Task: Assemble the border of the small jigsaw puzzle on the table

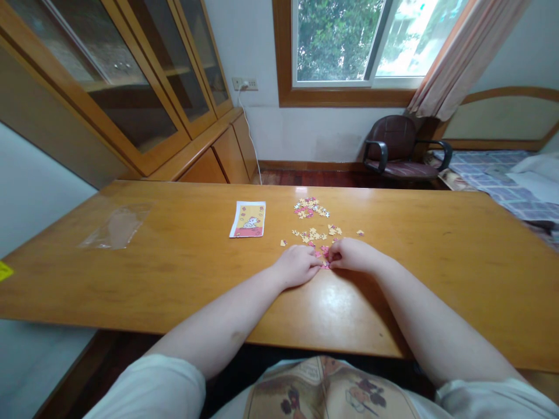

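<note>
Printed top (325, 393), L hand (297, 266), R hand (353, 256), grips unclear, over pink pcs (324, 249); pic card (250, 220), bag (117, 227) to L.

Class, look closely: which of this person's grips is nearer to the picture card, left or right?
Left. The left grip is to the right of the picture card and nearer the person; the right grip is farther right.

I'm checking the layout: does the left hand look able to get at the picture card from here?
Probably yes: the picture card lies beyond and left of the left hand, with nothing tall between them; only a loose yellow piece lies near the way.
</note>
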### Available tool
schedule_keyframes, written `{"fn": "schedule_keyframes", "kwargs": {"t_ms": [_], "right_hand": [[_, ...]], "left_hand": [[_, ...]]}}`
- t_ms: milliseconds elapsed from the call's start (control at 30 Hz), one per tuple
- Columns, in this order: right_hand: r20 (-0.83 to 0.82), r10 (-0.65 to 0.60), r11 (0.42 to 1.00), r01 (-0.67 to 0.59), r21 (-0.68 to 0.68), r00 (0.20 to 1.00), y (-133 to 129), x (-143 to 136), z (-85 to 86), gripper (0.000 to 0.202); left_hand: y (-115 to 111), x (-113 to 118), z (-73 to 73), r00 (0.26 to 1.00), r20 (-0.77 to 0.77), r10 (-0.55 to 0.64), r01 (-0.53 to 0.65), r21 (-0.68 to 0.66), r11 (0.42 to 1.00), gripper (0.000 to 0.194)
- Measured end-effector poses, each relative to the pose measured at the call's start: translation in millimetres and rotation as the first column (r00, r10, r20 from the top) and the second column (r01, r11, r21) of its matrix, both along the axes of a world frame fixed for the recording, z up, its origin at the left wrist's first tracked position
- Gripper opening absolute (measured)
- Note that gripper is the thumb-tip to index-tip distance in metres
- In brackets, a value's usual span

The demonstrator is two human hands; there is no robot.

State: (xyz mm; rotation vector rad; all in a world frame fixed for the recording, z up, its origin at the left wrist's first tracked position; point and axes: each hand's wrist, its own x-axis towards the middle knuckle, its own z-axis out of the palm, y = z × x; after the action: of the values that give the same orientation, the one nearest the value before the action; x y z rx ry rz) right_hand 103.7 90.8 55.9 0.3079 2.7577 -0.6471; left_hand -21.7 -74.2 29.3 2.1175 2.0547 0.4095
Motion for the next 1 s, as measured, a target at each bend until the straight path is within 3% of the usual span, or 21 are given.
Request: {"fn": "schedule_keyframes", "kwargs": {"t_ms": [167, 433, 667, 767, 1000], "right_hand": [[-0.002, -0.004, 1.000, 0.004, 0.010, 1.000, 0, 0, -1.2, 0.017], [-0.004, -0.020, 0.999, 0.020, -0.026, 1.000, 6, 2, -1.3, 0.017], [-0.022, -0.033, 0.999, 0.033, -0.020, 0.999, 7, 3, 0.5, 0.013], [-0.025, -0.031, 0.999, 0.031, -0.017, 0.999, 9, 3, -1.6, 0.013], [-0.082, -0.002, 0.997, -0.005, -0.079, 0.997, 12, 3, -8.5, 0.018]], "left_hand": [[0, -2, 1.6, 1.000, 0.010, -0.001, 0.001, 0.017, 1.000, 0.027], [-2, -13, 5.9, 0.990, 0.102, 0.098, -0.104, 0.048, 0.993, 0.023], [-13, -49, 16.2, 0.920, 0.203, 0.335, -0.361, 0.109, 0.926, 0.023], [-18, -62, 17.5, 0.898, 0.211, 0.387, -0.420, 0.147, 0.895, 0.023], [-15, -56, 19.3, 0.922, 0.148, 0.357, -0.364, 0.019, 0.931, 0.025]]}}
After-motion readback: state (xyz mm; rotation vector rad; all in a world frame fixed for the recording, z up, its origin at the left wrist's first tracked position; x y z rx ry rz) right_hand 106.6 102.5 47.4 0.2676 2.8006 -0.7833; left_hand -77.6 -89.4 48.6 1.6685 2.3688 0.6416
